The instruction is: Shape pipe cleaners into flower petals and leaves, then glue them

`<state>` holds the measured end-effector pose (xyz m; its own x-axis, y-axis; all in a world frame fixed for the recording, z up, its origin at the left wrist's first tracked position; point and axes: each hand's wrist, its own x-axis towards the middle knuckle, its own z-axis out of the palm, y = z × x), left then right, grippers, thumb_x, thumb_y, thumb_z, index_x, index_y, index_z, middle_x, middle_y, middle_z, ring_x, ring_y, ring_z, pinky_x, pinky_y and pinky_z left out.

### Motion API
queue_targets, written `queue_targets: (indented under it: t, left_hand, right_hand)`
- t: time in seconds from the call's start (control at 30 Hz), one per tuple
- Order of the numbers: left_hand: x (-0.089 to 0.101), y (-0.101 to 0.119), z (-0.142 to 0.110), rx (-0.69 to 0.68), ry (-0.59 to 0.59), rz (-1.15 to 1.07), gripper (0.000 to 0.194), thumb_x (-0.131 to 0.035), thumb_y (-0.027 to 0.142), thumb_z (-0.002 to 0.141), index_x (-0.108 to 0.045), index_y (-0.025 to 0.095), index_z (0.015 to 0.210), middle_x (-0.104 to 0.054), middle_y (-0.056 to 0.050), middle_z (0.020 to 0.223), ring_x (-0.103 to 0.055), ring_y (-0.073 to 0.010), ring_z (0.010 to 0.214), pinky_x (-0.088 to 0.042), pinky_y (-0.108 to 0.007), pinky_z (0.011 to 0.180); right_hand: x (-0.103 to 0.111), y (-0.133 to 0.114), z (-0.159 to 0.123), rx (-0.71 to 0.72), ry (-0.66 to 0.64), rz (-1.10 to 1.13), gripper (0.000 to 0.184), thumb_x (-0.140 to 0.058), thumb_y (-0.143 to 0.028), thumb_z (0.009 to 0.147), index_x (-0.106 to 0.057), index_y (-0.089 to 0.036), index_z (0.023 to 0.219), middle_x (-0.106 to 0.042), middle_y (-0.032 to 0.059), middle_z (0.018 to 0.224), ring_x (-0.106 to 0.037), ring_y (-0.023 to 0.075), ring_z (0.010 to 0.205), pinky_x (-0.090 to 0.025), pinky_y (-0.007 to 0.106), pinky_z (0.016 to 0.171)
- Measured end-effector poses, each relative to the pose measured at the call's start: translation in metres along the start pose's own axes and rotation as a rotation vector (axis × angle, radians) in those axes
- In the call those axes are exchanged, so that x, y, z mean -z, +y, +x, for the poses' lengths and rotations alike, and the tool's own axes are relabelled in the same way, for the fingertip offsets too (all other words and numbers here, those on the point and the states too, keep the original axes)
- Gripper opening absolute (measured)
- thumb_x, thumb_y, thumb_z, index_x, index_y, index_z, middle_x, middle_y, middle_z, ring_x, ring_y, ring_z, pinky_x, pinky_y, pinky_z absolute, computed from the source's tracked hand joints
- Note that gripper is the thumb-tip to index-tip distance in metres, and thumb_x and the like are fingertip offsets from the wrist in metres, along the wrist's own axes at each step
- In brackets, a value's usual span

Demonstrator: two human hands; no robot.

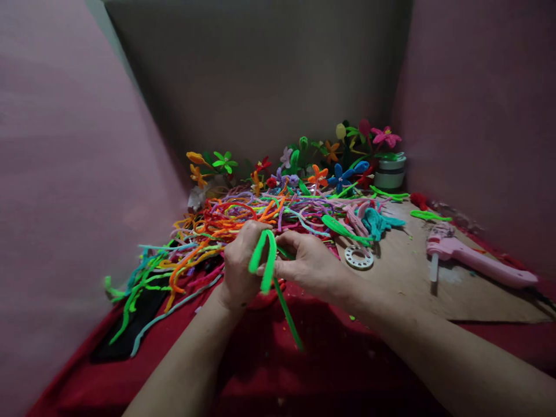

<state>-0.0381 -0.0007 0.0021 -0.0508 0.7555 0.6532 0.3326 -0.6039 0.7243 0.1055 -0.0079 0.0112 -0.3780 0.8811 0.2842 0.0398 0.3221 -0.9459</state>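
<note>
Both hands meet over the front of the red cloth, holding a bright green pipe cleaner [270, 263]. It bends over in a narrow loop, and a darker green length hangs below toward the lower right. My left hand [244, 263] is closed on it, its fingertips partly hidden behind the loop. My right hand [310, 260] pinches it from the other side with thumb and fingers. Just behind the hands lies a big heap of loose pipe cleaners [234, 214] in many colours. A green looped leaf shape [343, 229] rests right of the heap.
On the right, a pink glue gun [482, 260] lies on a brown board [412, 295] near a white ring with holes [359, 257]. Several pipe-cleaner flowers [341, 176] and a pot [390, 172] stand at the back. A black flat object [130, 330] lies left on the red cloth [330, 370].
</note>
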Motion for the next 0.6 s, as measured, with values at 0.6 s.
queue_targets:
  t: [0.6]
  left_hand:
    - [-0.004, 0.015, 0.021, 0.633, -0.056, -0.642, 0.015, -0.064, 0.024, 0.07, -0.053, 0.014, 0.068, -0.056, 0.002, 0.055, -0.041, -0.0041, 0.035, -0.038, -0.017, 0.035]
  right_hand:
    - [0.005, 0.005, 0.003, -0.421, -0.193, 0.47, 0.017, -0.051, -0.02, 0.079, -0.059, -0.012, 0.066, -0.039, -0.0063, 0.036, -0.037, 0.0055, 0.03, -0.028, 0.018, 0.035]
